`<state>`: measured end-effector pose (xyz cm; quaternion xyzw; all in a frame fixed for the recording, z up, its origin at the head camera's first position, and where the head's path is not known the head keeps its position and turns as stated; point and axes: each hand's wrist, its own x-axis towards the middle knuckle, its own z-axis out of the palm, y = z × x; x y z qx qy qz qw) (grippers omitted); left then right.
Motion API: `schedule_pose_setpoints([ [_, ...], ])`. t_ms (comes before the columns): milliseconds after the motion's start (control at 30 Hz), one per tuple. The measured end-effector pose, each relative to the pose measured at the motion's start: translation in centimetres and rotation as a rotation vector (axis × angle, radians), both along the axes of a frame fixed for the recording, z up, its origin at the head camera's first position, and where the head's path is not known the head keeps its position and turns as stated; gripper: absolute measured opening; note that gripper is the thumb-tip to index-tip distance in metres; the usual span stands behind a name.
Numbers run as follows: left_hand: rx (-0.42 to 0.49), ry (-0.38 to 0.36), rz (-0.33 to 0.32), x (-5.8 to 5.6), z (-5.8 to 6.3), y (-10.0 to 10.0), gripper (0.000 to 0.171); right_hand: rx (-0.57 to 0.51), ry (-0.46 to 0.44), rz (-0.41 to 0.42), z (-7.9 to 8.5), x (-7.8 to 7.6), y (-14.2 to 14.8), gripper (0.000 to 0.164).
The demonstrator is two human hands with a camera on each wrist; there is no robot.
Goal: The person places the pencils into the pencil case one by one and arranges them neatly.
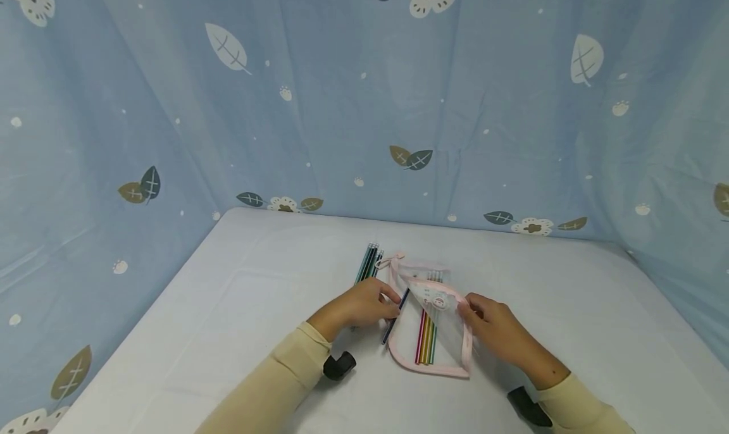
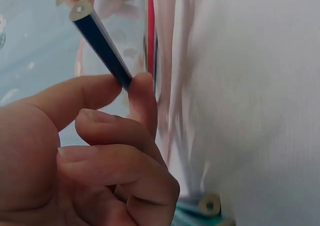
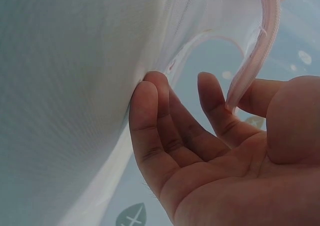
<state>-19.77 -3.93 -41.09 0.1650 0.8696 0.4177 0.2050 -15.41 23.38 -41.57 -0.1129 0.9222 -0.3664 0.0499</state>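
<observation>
My left hand (image 1: 364, 302) pinches a dark blue pencil (image 2: 102, 47) between thumb and index finger, its other fingers curled below. The pencil slants across the left side of a see-through mesh pouch (image 1: 468, 348) with pink trim, its upper end at the pouch's opening. At the right, my right hand (image 1: 498, 329) pinches the pink edge (image 3: 257, 61) of the pouch's lifted front flap between thumb and index finger. Inside the pouch lie several coloured pencils (image 1: 426, 340), red, yellow and green among them. The flap partly covers their upper parts.
Several teal and dark pencils (image 1: 369, 257) lie on the white table (image 1: 273, 276) just beyond my left hand, left of the pouch. A pink strap (image 1: 390, 259) sits at the pouch's upper left corner. A blue patterned curtain (image 1: 342, 105) hangs behind the table.
</observation>
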Motion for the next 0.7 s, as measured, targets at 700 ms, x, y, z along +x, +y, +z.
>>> schedule_pose_setpoints([
  [700,-0.035,0.066,0.056,1.3,-0.5,2.7,0.031,0.005,-0.006,0.004,-0.2,0.1,-0.1,0.023],
])
